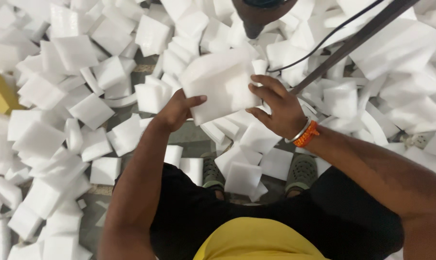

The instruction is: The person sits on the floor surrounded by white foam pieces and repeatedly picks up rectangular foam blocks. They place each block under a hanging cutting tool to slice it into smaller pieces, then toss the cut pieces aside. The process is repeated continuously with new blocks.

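A white foam block [222,84] sits between the two hands, raised above the floor [189,137] and its litter of foam offcuts [59,96]. The left hand [177,111] grips the block's near-left corner, thumb across the top face. The right hand [278,108] clasps the right edge, fingers curled onto it, with an orange wristband [307,135] behind. The block's long axis runs left-near to right-far, tilted. Both hands touch it, so neither is nearer. A dark rod [352,41] slants just to the right.
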